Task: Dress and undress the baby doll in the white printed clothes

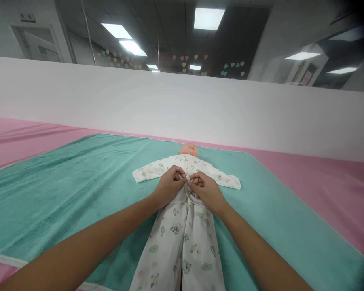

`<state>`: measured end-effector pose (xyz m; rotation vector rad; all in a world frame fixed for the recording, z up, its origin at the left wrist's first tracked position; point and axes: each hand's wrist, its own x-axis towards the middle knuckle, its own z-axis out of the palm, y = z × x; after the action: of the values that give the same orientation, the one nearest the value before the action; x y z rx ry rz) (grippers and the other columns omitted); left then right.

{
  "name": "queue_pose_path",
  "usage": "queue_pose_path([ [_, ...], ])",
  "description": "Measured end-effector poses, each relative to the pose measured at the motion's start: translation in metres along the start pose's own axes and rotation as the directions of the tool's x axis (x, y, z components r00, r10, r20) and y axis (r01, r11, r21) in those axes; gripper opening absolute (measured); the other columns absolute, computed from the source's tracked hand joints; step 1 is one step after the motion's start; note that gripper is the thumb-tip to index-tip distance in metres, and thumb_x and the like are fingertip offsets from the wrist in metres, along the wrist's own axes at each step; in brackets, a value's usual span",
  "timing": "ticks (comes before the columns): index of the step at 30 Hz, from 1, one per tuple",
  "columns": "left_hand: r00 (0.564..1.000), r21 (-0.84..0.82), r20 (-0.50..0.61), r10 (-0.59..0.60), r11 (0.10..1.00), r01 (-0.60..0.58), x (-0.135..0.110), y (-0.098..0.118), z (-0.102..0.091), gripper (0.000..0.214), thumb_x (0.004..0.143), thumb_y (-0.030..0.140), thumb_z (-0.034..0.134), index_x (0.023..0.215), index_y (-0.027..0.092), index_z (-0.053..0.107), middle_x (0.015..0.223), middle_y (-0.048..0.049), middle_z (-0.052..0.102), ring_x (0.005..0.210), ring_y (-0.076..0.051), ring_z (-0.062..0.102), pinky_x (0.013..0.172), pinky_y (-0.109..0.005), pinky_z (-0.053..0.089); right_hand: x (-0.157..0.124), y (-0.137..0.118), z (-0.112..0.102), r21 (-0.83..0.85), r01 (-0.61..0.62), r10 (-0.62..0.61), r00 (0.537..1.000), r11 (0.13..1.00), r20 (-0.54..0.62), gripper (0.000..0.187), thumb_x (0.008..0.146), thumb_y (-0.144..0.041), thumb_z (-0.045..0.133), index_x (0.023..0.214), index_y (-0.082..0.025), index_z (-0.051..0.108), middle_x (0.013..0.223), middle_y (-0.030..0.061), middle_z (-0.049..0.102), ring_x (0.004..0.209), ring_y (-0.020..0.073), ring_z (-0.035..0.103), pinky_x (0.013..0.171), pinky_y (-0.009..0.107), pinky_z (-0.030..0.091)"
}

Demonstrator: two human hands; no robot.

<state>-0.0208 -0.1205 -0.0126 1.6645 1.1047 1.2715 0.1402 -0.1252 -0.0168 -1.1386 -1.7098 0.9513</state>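
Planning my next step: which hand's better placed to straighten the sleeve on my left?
Probably your left hand: it's nearer that printed sleeve, while your right hand is across the button.

Between the left hand (171,186) and the right hand (206,192) sits a button (188,177), smooth and plastic-looking, on a jacket (194,163) of thin, matt cloth. Nearer than the hands, the trousers (172,250) look like the same soft cotton. Beyond them, the doll's head (189,150) is smooth as vinyl — faintly shiny. All around, I see a plushy, matt blanket (79,194); farther out, a finer cloth sheet (327,190) — and, past that, a smooth wall (182,107).
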Motion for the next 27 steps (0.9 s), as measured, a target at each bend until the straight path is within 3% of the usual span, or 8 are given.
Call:
queue_pose_path([
  [6, 1.0, 0.027, -0.012, 0.01, 1.0, -0.01, -0.001, 0.0, -0.001, 0.016, 0.081, 0.033, 0.049, 0.086, 0.022, 0.058, 0.059, 0.003, 0.047, 0.057, -0.012, 0.047, 0.052, -0.022, 0.037, -0.004, -0.001, 0.003, -0.171, 0.072, -0.086, 0.993, 0.983, -0.076, 0.016, 0.078, -0.034, 0.049, 0.082, -0.022, 0.06, 0.062, -0.0031, 0.053, 0.056, 0.0118, 0.045, 0.052, 0.024, 0.035],
  [10, 0.993, 0.094, 0.018, 0.114, 0.989, -0.115, 0.0, 0.0, -0.001, 0.019, 0.084, 0.027, 0.043, 0.09, 0.022, 0.061, 0.079, -0.0012, 0.054, 0.07, -0.013, 0.051, 0.062, -0.024, 0.042, -0.006, -0.003, 0.006, -0.234, 0.114, -0.143, 0.983, 0.966, -0.112, 0.016, 0.079, -0.03, 0.046, 0.079, -0.023, 0.06, 0.059, -0.0037, 0.052, 0.055, 0.0121, 0.043, 0.053, 0.024, 0.033],
  [15, 0.945, 0.245, -0.003, 0.328, 0.916, -0.317, 0.001, -0.007, -0.001, 0.028, 0.083, 0.011, 0.037, 0.088, 0.022, 0.062, 0.098, -0.0043, 0.05, 0.092, -0.015, 0.05, 0.081, -0.029, 0.042, -0.007, -0.004, 0.007, -0.261, 0.13, -0.164, 0.98, 0.957, -0.113, 0.017, 0.08, -0.028, 0.044, 0.077, -0.023, 0.06, 0.06, -0.0038, 0.053, 0.055, 0.0123, 0.044, 0.052, 0.024, 0.032],
  [22, 0.905, 0.383, 0.056, 0.421, 0.828, -0.409, -0.001, -0.011, -0.004, 0.029, 0.082, 0.007, 0.035, 0.084, 0.021, 0.061, 0.106, -0.0056, 0.051, 0.101, -0.018, 0.048, 0.088, -0.033, 0.041, -0.009, -0.003, 0.006, -0.277, 0.148, -0.179, 0.979, 0.949, -0.093, 0.016, 0.08, -0.028, 0.045, 0.073, -0.022, 0.058, 0.06, -0.0037, 0.054, 0.056, 0.012, 0.044, 0.053, 0.024, 0.032],
  [27, 0.847, 0.487, 0.13, 0.516, 0.711, -0.508, -0.001, -0.011, -0.007, 0.036, 0.082, 0.006, 0.035, 0.103, 0.024, 0.059, 0.121, -0.0045, 0.052, 0.115, -0.02, 0.042, 0.098, -0.04, 0.035, -0.011, -0.004, 0.008, -0.198, 0.15, -0.177, 0.976, 0.969, -0.124, 0.016, 0.081, -0.031, 0.045, 0.079, -0.023, 0.059, 0.064, -0.0025, 0.057, 0.057, 0.0125, 0.046, 0.055, 0.025, 0.036],
])
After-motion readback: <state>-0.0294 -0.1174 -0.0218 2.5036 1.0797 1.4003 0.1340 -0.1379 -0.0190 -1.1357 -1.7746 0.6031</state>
